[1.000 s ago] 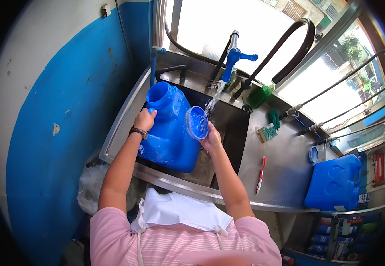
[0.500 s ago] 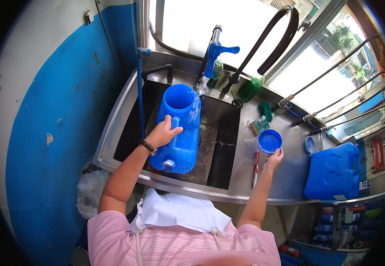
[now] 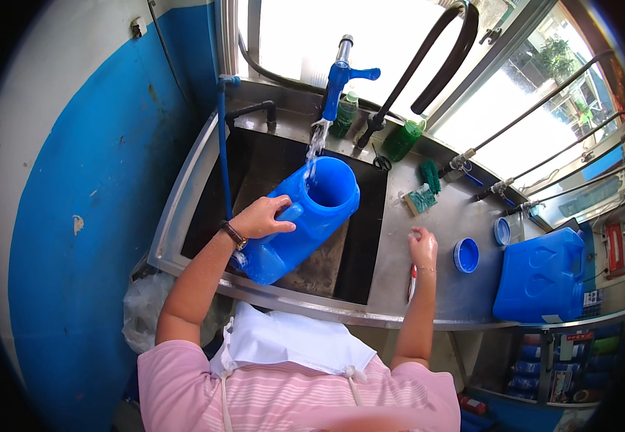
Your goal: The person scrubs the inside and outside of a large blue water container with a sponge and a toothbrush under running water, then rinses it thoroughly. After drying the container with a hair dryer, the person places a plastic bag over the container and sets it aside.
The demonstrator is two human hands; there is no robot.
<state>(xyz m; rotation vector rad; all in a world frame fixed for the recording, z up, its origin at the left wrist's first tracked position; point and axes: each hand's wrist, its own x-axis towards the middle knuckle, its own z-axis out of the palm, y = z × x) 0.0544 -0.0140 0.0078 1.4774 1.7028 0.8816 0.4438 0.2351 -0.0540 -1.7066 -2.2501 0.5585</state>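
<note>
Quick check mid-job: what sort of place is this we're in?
Probably a washing station, perhaps in a small shop or workplace. It has a steel sink with water running from a blue faucet, a blue jug held at the sink, and a sponge to the sink's right.

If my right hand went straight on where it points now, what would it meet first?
Your right hand would likely meet the sponge on the steel counter, though the hand's height is unclear, so it might pass above.

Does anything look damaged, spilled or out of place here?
The blue wall at left looks damaged: a pale patch breaks its paint. Otherwise nothing stands out: the left hand holds the blue jug, with water falling at its mouth.
</note>
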